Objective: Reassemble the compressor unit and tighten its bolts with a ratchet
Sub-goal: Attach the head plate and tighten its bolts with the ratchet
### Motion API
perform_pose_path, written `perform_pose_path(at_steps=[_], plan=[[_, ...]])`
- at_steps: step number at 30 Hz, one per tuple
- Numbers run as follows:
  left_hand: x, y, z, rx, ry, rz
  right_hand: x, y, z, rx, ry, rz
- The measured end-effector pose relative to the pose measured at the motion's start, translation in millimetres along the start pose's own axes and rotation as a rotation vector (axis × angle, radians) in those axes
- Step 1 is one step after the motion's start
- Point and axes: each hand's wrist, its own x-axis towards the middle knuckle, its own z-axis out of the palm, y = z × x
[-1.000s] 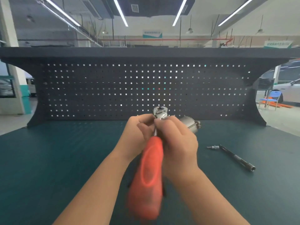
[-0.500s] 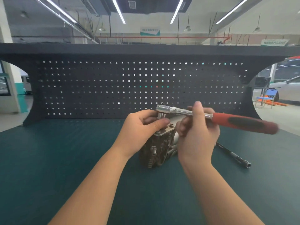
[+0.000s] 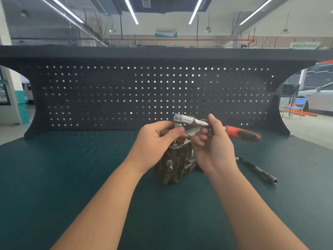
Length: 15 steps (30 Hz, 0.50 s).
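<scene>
The finned metal compressor unit (image 3: 175, 164) stands upright on the green bench mat, mid-table. A ratchet (image 3: 239, 132) with a red and black handle lies level above it, its chrome head over the unit's top and its handle pointing right. My left hand (image 3: 158, 139) pinches the socket under the ratchet head, thumb across the front. My right hand (image 3: 210, 141) grips the ratchet's chrome shank close to the head, fingers curled round it. The bolt under the socket is hidden by my fingers.
A black extension bar (image 3: 257, 169) lies on the mat (image 3: 72, 177) to the right of the unit. A dark pegboard (image 3: 126, 94) walls off the back of the bench. Beyond the right end are a blue chair and a white car.
The ratchet handle swung from pointing toward me round to the right, then eased slightly back. My left hand stayed on the socket. The camera tilted so the compressor came into view.
</scene>
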Motion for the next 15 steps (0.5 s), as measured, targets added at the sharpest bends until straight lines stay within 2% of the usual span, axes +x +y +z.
perform_pose_path(at_steps=[1, 2, 6, 8, 10, 12, 14, 15], plan=[[0, -1, 0, -0.011, -0.004, -0.003, 0, 1, 0, -0.001, -0.012, -0.002], [0, 1, 1, -0.036, -0.003, -0.012, -1, 2, -1, -0.076, -0.035, -0.101], [-3, 3, 1, -0.125, 0.006, -0.014, -20, 11, 1, -0.827, -0.109, -0.85], [-5, 7, 2, -0.141, 0.006, -0.006, -28, 23, -1, -1.016, -0.178, -1.015], [-6, 9, 2, -0.146, 0.008, -0.012, -33, 28, -1, -1.012, -0.225, -1.011], [-4, 7, 0, -0.124, 0.02, -0.029, -29, 24, 1, -0.886, -0.177, -0.961], [-2, 4, 0, -0.101, 0.022, -0.041, -19, 13, -1, -0.682, -0.047, -0.754], [-2, 4, 0, -0.087, 0.018, -0.039, -12, 7, -2, -0.547, 0.0, -0.545]])
